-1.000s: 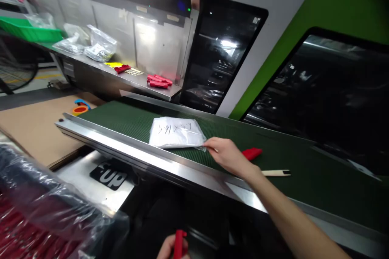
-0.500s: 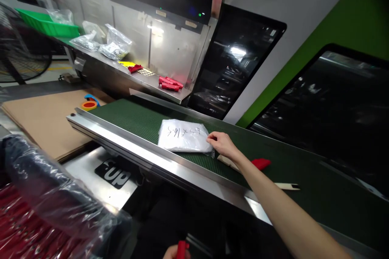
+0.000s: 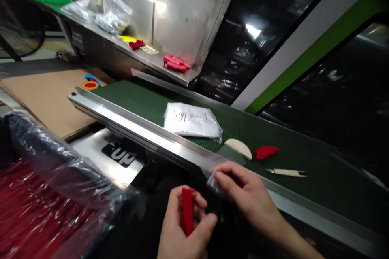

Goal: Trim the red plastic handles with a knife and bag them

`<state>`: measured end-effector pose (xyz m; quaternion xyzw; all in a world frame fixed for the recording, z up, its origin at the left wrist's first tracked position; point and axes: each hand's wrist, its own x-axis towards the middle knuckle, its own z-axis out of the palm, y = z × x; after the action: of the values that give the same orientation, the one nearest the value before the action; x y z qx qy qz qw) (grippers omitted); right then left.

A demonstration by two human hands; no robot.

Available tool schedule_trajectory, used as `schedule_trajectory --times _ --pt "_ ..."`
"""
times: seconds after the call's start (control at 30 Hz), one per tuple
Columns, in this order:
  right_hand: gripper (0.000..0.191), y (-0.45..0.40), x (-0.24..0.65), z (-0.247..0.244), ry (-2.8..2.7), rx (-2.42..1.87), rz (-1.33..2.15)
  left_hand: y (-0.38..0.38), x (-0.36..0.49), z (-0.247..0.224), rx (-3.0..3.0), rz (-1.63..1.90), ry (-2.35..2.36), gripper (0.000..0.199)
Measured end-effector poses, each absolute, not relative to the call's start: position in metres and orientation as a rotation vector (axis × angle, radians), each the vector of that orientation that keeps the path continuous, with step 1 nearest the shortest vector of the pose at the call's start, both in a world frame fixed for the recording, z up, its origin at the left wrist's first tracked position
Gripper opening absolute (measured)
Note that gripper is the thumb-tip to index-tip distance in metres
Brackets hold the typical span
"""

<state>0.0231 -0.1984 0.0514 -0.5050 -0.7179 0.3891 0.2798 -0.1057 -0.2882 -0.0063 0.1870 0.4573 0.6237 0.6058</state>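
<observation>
My left hand [image 3: 187, 226] is closed around a red plastic part [image 3: 187, 212], held upright in front of the conveyor's edge. To its right, my right hand [image 3: 243, 190] pinches a small clear plastic bag [image 3: 214, 184], blurred by motion. Behind it on the green belt lies a white plastic-wrapped packet [image 3: 193, 120] with handwritten figures that appear upside down. A cream-coloured half-round piece [image 3: 238, 147], another red plastic part [image 3: 266, 152] and a pale-handled knife [image 3: 287, 173] lie on the belt to the right of the packet.
The conveyor's metal rail [image 3: 146, 129] runs along the near side. A plastic-lined container of red parts [image 3: 39, 210] stands at lower left. Cardboard [image 3: 45, 97] holds a tape roll [image 3: 90, 85]. Beyond, a metal shelf [image 3: 106, 36] carries bags and red parts.
My right hand has drawn back from the packet towards my left hand, now with a clear bag in its fingers. My left hand has risen further into view with the red part.
</observation>
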Motion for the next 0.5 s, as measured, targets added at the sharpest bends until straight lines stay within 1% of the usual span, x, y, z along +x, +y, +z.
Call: schedule_trajectory --times 0.1,0.23,0.3,0.4,0.43,0.5 --pt "0.021 -0.24 0.019 0.033 -1.827 -1.342 1.148 -0.285 -0.104 0.002 0.409 1.312 1.075 0.044" --pt "0.021 -0.257 0.03 0.01 -1.686 -1.472 1.199 -0.29 -0.098 -0.007 0.388 1.176 1.006 0.036" --pt "0.02 -0.26 0.038 0.003 -1.658 -1.518 1.146 -0.293 -0.095 -0.011 0.382 1.142 0.993 0.035" --pt "0.019 -0.266 0.05 0.0 -1.67 -1.515 0.927 -0.294 -0.091 -0.012 0.397 1.117 1.031 0.033" --pt "0.02 -0.268 0.053 0.001 -1.718 -1.494 0.907 -0.294 -0.09 -0.012 0.41 1.111 1.03 0.034" --pt "0.021 -0.271 0.06 0.004 -1.833 -1.451 1.058 -0.292 -0.089 -0.013 0.441 1.075 1.008 0.037"
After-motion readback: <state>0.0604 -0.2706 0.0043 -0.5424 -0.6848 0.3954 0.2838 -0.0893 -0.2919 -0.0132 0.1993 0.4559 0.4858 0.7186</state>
